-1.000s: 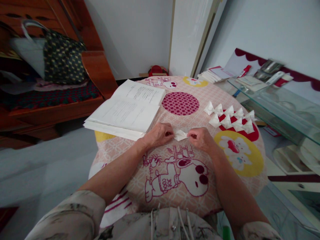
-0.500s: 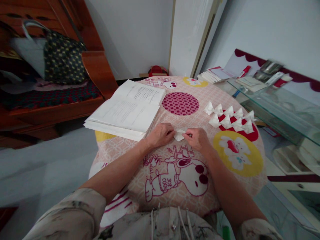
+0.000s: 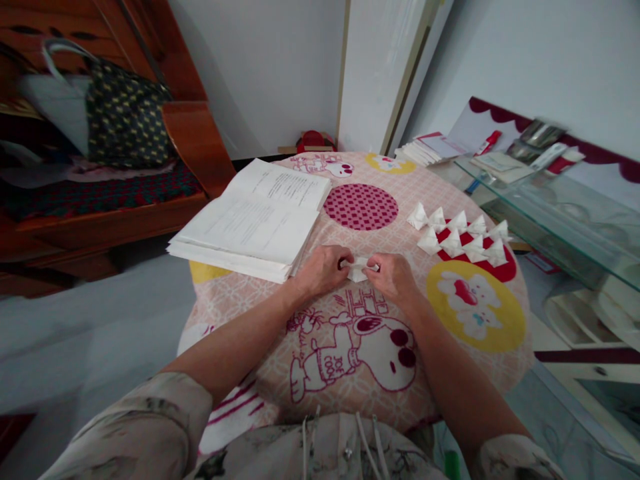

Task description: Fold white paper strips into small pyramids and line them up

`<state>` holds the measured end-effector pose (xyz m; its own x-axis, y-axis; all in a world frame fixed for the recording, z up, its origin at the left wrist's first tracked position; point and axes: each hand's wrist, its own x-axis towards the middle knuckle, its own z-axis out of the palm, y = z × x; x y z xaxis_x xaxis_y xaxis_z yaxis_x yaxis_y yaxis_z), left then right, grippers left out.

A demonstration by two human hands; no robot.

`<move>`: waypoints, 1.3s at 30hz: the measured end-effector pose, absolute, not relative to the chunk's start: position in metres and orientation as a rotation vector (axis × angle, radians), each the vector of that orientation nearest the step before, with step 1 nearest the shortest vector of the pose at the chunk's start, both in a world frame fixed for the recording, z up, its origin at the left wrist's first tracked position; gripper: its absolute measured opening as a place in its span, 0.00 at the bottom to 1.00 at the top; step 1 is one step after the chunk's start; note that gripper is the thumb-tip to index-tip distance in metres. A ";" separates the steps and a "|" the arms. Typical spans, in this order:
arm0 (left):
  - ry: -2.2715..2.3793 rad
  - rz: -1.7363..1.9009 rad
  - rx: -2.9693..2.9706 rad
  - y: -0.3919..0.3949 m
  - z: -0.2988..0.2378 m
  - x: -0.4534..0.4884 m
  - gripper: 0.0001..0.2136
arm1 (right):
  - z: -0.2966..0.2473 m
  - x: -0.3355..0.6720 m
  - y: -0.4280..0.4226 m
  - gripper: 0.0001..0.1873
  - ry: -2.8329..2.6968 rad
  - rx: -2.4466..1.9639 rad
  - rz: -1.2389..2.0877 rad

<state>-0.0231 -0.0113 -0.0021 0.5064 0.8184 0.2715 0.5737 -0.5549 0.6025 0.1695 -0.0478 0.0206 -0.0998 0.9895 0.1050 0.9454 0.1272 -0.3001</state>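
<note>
A small piece of folded white paper (image 3: 357, 271) lies between my hands, low over the patterned tablecloth (image 3: 320, 307). My left hand (image 3: 325, 268) pinches its left edge between thumb and forefinger. From the other side my right hand (image 3: 393, 277) pinches the right edge. The fingers partly cover the paper, so its exact fold cannot be made out. To the right stand several folded white paper pieces (image 3: 453, 244) in two rows, pointed at the top, partly over a red patch of the cloth.
An open stack of printed white sheets (image 3: 250, 220) lies left of my hands. Beyond the table's right side is a glass shelf (image 3: 555, 213) with papers and small containers. A wooden bench (image 3: 195, 153) with a dark patterned bag (image 3: 127, 113) stands at the left.
My left fingers have shifted slightly and now show a gap between thumb and forefinger. The paper between my hands looks wider and flatter than before. The rows of folded pieces stay put.
</note>
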 end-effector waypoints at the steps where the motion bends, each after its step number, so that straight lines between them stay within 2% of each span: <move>1: 1.155 0.747 2.318 -0.012 -0.002 -0.022 0.11 | 0.022 0.169 -0.048 0.07 -2.144 -1.900 0.233; 16: 1.242 0.421 2.513 -0.006 0.009 -0.009 0.11 | 0.026 0.160 -0.041 0.12 -2.377 -1.956 0.200; 27: 1.118 0.755 2.323 -0.007 -0.002 -0.019 0.15 | 0.024 0.166 -0.047 0.12 -2.250 -1.855 0.241; 31: 1.121 0.768 2.281 -0.010 0.000 -0.020 0.17 | 0.029 0.166 -0.050 0.13 -2.200 -1.816 0.310; 39: 1.227 0.812 2.100 -0.010 0.014 -0.026 0.12 | 0.024 0.190 -0.049 0.19 -1.961 -1.567 0.567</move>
